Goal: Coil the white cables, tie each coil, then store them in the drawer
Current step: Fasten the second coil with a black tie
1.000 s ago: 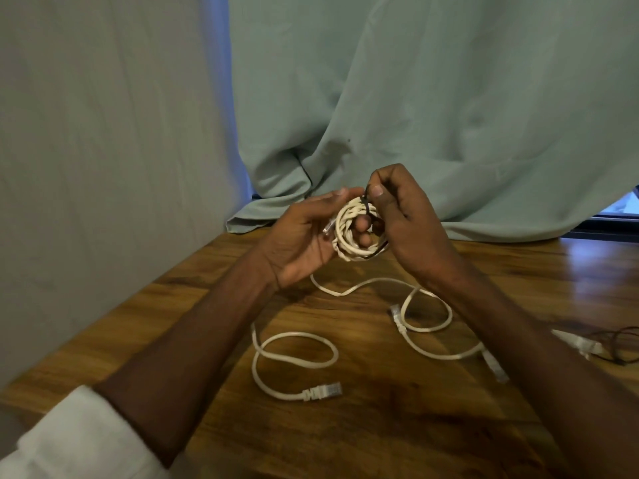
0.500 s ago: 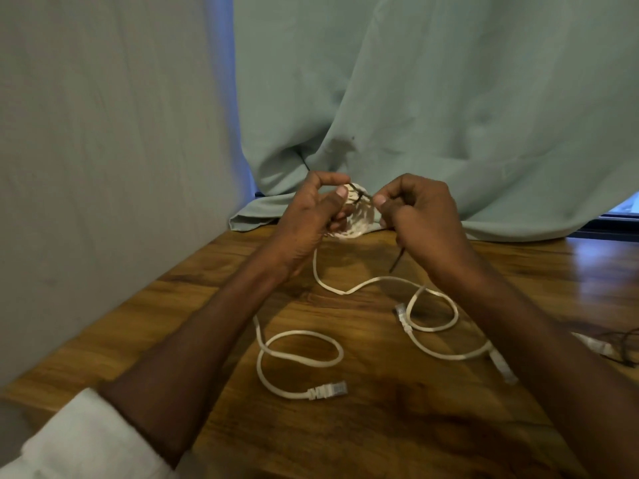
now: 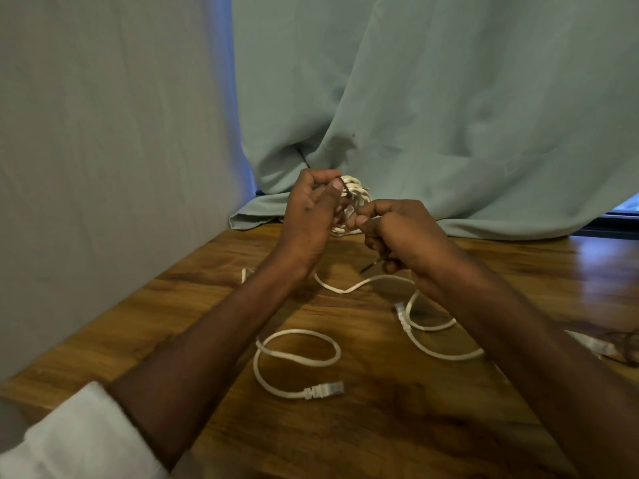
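Upright, coil point(image 3: 356, 193); tie point(image 3: 350, 198) seemingly slants down-right.

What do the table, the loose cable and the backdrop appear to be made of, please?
Table: wood or wood-look laminate, brown grain with a glossy finish that reflects light on the right. Cable: likely a smooth white plastic jacket that bends into soft loops, ending in a clear plastic plug. Backdrop: matte pale green woven fabric, judging by its folds and creases.

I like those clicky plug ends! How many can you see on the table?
3: one plug near the front loop, one plug mid-table beside the right arm, one plug at the right edge. Others may hide under the arms.
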